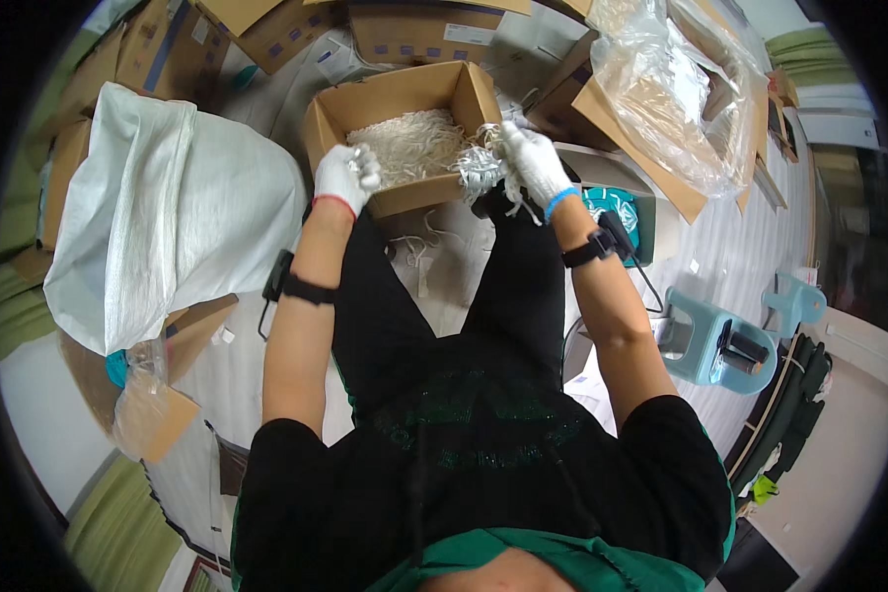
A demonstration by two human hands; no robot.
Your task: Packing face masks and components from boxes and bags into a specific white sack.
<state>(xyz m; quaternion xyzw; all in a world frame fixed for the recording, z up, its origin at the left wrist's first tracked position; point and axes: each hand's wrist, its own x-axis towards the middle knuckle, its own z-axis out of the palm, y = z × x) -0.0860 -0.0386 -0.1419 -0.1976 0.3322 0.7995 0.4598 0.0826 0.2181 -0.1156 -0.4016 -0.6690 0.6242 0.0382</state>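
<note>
An open cardboard box (419, 195) stands in front of my legs with a pile of white cords (409, 146) inside. My right hand (536, 163), in a white glove with a blue cuff, is at the box's right edge. A bunch of white cords (480, 170) is gripped in it, hanging over the rim with loose ends trailing below. My left hand (345, 178), gloved in white with a red cuff, is closed at the box's left front corner. Its fingers are curled, and what they hold, if anything, cannot be made out.
To the left stands a large white woven sack (168, 207). A carton lined with clear plastic (666, 99) is at the right, near a bin with a teal bag (614, 212). Blue stools (710, 340) stand farther right. Loose cords (426, 240) lie between my feet.
</note>
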